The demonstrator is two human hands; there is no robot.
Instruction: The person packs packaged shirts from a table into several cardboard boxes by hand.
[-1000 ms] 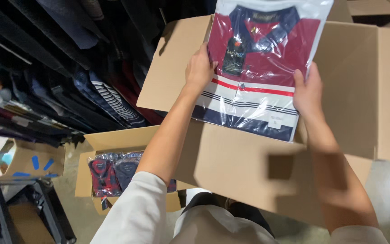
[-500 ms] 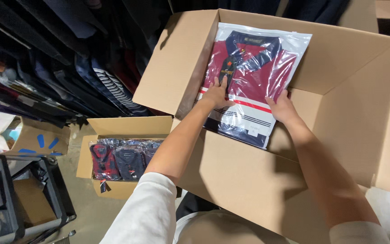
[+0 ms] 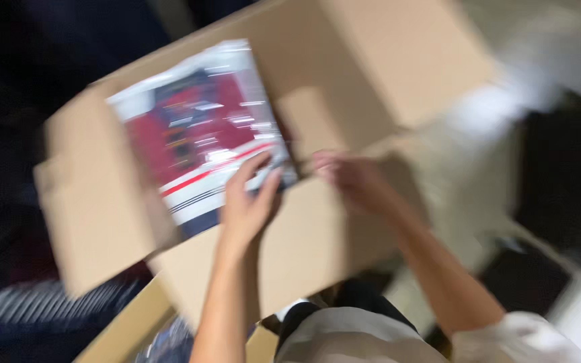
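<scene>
Cardboard box (image 3: 95, 222) | left hand (image 3: 247, 202) flat on bagged shirt (image 3: 196, 128) | right hand (image 3: 351, 178) beside

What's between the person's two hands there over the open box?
In the blurred head view, only a short stretch of bare cardboard box wall lies between them. The left hand rests on the bagged shirt; the right hand is just off it.

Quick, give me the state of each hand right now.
Left hand: open, fingers spread flat on the bagged shirt lying in the cardboard box.
Right hand: just beside the bag's corner; too blurred to tell whether it grips anything.
</scene>
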